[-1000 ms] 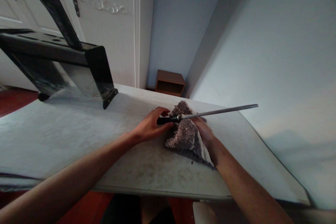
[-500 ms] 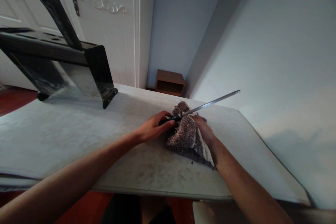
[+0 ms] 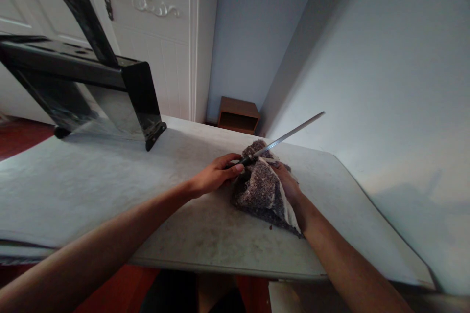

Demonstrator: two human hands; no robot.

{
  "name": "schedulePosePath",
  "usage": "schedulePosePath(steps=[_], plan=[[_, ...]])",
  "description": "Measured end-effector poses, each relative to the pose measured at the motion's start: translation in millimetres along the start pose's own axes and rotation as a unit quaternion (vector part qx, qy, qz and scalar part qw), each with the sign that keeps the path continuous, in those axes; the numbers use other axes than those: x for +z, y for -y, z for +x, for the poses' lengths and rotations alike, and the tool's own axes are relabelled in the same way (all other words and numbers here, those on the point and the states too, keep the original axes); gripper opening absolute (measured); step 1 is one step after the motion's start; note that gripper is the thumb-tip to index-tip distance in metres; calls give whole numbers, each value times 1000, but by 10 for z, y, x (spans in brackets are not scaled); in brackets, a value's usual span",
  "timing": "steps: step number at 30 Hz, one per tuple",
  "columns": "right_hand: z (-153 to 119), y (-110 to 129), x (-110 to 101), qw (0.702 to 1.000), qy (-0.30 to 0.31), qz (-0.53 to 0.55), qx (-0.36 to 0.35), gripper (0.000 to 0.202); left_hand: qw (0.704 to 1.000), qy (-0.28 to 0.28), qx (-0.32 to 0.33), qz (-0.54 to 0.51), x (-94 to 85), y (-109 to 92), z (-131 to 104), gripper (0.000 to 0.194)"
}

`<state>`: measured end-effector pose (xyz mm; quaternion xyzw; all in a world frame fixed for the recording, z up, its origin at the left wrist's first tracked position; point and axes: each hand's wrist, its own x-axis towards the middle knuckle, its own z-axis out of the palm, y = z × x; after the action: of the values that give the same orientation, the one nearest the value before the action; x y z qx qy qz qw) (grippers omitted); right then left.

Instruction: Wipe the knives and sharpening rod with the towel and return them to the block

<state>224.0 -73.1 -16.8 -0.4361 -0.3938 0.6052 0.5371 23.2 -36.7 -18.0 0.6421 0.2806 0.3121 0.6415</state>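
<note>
Metal rod point(image 3: 277, 142) pinched at its handle by left hand point(image 3: 216, 174).
Shaft slanted toward table's point(image 3: 99, 186) far-right corner; right hand's point(image 3: 288, 183) grip, hidden by cloth point(image 3: 260, 186), can't be told.

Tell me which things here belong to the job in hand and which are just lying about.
Belongs:
Metal rod, gripped in the left hand
Shaggy cloth, right hand against it

Not in use:
Black rack, a long handle jutting out
Brown open-fronted box
</note>
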Motion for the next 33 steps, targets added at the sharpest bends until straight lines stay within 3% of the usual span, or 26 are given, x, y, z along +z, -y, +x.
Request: schedulePosePath(steps=[4,8,11,23,33], plan=[[-71,22,75,999,-35,11,-8,28,997,6,-18,-80,9,-38,-12,44],[-96,35,98,999,-28,18,-10,28,980,31,-45,-193,13,-76,-23,35],[-87,27,78,1000,-16,18,-3,27,973,37,-54,-221,1,-83,-27,33],[-103,63,110,1000,-23,9,-5,34,985,-22,-24,-171,26,-48,-12,40],[-101,75,126,999,-40,-2,2,24,997,-58,59,-9,21,-94,-72,45]])
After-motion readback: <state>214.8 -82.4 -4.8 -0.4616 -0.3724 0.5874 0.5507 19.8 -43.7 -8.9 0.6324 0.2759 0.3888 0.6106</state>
